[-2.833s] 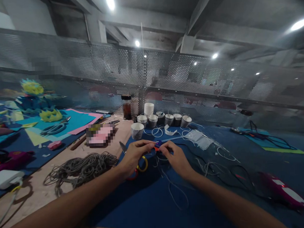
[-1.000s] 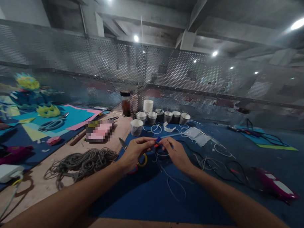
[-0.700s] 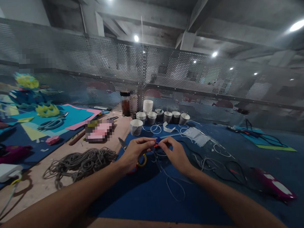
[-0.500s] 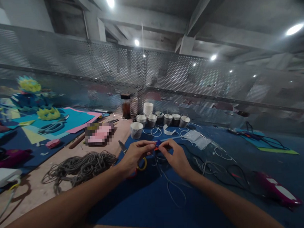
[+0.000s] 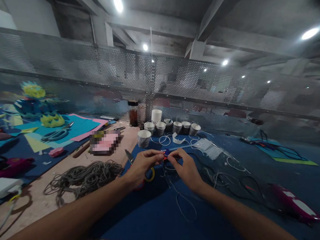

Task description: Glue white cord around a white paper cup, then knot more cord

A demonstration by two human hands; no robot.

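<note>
My left hand [image 5: 144, 166] and my right hand [image 5: 187, 168] meet above the blue mat, fingertips pinched. Between them is a small blue-and-red piece [image 5: 166, 153], too small to make out its kind. Both hands grip it, the left from one side and the right from the other. A thin pale cord [image 5: 178, 193] hangs below the fingers and loops onto the mat. Scissors [image 5: 150, 174] with a yellow-and-red handle lie under my left hand, which partly covers them; their blade shows beyond the wrist.
Several small cups [image 5: 160, 127] stand at the back beside a dark-lidded jar [image 5: 133, 114]. A grey cord bundle [image 5: 88, 176] lies left, with blue-handled scissors [image 5: 55, 134] on coloured paper beyond. A magenta glue gun [image 5: 294, 203] rests right, its dark cable trailing. White scraps [image 5: 208, 148] lie behind my right hand.
The view has shifted very slightly. Both hands stay together, and a little more of the red on the small piece shows between the fingertips.
</note>
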